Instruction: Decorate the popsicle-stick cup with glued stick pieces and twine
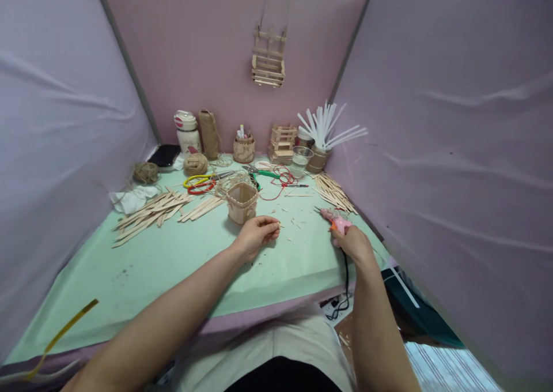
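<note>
My right hand is wrapped round the handle of a pink hot glue gun, whose nozzle points to the far left and whose black cord runs down over the table edge. My left hand is closed in a pinch over the table; a small light wood piece shows at its fingertips. Just behind that hand stands a small square pot made of wooden sticks, open at the top. Small wood scraps lie between the two hands.
Wooden sticks are piled at left, more sticks at right. Yellow-red scissors, green-handled pliers and red cord lie behind the pot. White glue sticks stand back right. A small wooden rack hangs overhead.
</note>
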A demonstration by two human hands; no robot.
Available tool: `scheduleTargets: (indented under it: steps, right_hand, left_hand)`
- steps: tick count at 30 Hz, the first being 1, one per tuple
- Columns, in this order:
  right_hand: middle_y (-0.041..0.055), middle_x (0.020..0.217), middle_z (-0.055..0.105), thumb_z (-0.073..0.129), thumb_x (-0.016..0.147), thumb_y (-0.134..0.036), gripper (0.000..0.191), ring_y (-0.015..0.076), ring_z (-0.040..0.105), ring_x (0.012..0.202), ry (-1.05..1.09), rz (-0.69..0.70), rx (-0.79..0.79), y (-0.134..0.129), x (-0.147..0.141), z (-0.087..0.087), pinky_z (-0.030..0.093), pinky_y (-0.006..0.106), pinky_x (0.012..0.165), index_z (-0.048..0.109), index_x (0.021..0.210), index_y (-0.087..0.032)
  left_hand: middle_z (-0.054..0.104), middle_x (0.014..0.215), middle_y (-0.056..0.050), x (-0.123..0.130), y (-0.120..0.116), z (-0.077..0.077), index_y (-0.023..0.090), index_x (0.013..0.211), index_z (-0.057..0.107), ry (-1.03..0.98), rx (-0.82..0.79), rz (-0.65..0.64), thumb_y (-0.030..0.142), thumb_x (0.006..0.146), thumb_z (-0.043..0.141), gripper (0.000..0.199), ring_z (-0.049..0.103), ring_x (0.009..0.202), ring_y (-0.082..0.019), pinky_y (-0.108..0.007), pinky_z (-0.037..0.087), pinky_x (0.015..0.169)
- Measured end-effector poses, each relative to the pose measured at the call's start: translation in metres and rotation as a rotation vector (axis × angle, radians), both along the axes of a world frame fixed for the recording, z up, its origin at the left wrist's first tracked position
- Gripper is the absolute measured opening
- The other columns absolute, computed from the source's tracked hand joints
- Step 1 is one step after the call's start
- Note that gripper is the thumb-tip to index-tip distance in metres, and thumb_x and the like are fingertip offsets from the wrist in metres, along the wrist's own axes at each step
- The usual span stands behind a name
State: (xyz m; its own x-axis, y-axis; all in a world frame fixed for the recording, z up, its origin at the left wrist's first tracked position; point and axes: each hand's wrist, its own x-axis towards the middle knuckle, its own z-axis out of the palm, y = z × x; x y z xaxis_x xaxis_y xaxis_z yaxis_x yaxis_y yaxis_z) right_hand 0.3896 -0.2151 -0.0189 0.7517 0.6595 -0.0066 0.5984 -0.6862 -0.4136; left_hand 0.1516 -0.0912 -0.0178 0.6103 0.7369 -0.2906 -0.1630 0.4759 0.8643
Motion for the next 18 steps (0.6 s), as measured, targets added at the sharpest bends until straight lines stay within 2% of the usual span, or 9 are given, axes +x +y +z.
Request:
scheduleTargets:
  steps: [3, 5, 7, 11, 14, 18]
  right_hand:
    - [0.0042, 0.06, 0.064, 0.058, 0.069, -0.032, 0.013, 0.0185, 0.058, 0.057, 0.287, -0.044, 0.214, 0.001, -0.006, 0.001, 0.039, 0.027, 0.054, 0.059, 0.07, -0.019]
    - [0.0011, 0.062, 0.062, 0.061, 0.066, -0.03, 0.017, 0.0156, 0.055, 0.056, 0.483, 0.0, 0.426, 0.002, -0.013, 0.001, 0.039, 0.025, 0.052, 0.058, 0.078, -0.019]
    - [-0.0021, 0.062, 0.058, 0.066, 0.065, -0.032, 0.024, 0.0128, 0.051, 0.053, 0.629, 0.044, 0.559, 0.004, -0.022, -0.001, 0.038, 0.023, 0.05, 0.057, 0.083, -0.019]
    - [-0.0032, 0.059, 0.055, 0.071, 0.067, -0.045, 0.031, 0.0108, 0.047, 0.053, 0.812, 0.081, 0.678, 0.006, -0.039, -0.001, 0.037, 0.022, 0.049, 0.056, 0.075, -0.02]
    - [-0.0019, 0.058, 0.056, 0.073, 0.065, -0.056, 0.041, 0.0105, 0.048, 0.053, 0.963, 0.076, 0.706, 0.007, -0.045, 0.001, 0.038, 0.022, 0.048, 0.056, 0.07, -0.019]
    - [-0.0019, 0.057, 0.056, 0.077, 0.06, -0.06, 0.046, 0.0101, 0.049, 0.053, 1.033, 0.034, 0.723, 0.004, -0.048, 0.003, 0.039, 0.021, 0.047, 0.059, 0.071, -0.018]
  left_hand:
    - [0.064, 0.068, -0.004, 0.0, 0.0, -0.001, 0.01, 0.078, 0.067, -0.016, 0.002, 0.017, 0.014, 0.069, 0.076, 0.014, 0.059, 0.058, -0.007, -0.019, 0.051, 0.061]
    - [0.064, 0.069, -0.004, 0.0, 0.001, -0.002, 0.01, 0.078, 0.068, -0.022, 0.009, 0.026, 0.015, 0.067, 0.077, 0.016, 0.059, 0.06, -0.007, -0.019, 0.051, 0.063]
    - [0.064, 0.07, -0.004, 0.001, 0.001, -0.003, 0.01, 0.078, 0.068, -0.018, 0.018, 0.034, 0.016, 0.065, 0.079, 0.019, 0.06, 0.062, -0.008, -0.021, 0.051, 0.065]
    - [0.063, 0.07, -0.003, 0.001, 0.002, -0.007, 0.011, 0.077, 0.068, -0.019, 0.035, 0.055, 0.021, 0.058, 0.083, 0.026, 0.059, 0.063, -0.009, -0.024, 0.051, 0.066]
    - [0.063, 0.069, -0.003, 0.001, 0.002, -0.009, 0.012, 0.077, 0.068, -0.016, 0.06, 0.069, 0.024, 0.056, 0.084, 0.029, 0.057, 0.062, -0.009, -0.025, 0.05, 0.065]
    - [0.062, 0.069, -0.003, 0.001, 0.003, -0.01, 0.013, 0.077, 0.068, 0.001, 0.077, 0.085, 0.025, 0.055, 0.084, 0.03, 0.056, 0.062, -0.009, -0.025, 0.048, 0.063]
